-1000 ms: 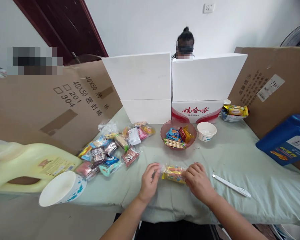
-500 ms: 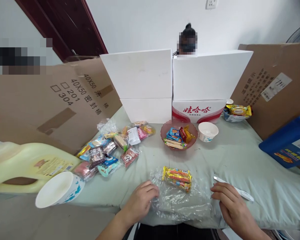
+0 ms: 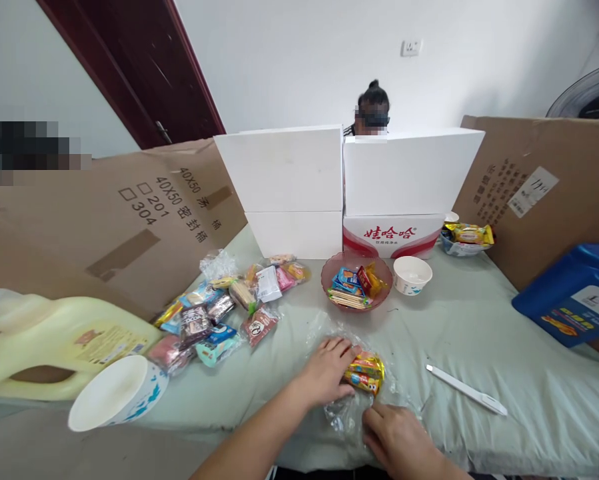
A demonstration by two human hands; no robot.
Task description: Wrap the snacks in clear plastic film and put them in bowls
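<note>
Yellow-and-red wrapped snack sticks [image 3: 366,373] lie on a crumpled clear plastic bag [image 3: 340,415] near the table's front edge. My left hand [image 3: 332,370] rests over the left end of the snacks and the plastic, fingers stretched out and lying flat. Just below the snacks, the bent fingers of my right hand [image 3: 396,430] are closed on the front edge of the bag; the fingertips are partly hidden. To the right lies a slim white cutter-like tool [image 3: 466,390], touched by neither hand.
Packaged snacks [image 3: 219,313] are heaped at the left, beside a white bowl [image 3: 116,393] and a yellow jug [image 3: 64,340]. A pink glass bowl [image 3: 329,297] holds snacks, next to a small white bowl [image 3: 413,277]. A blue bottle [image 3: 564,293] stands right. White boxes [image 3: 294,173] screen another person behind.
My left hand has moved right onto the snacks. My right hand has left the area by the white tool, moved left and closed on the bag. The plastic is gathered closer around the snacks.
</note>
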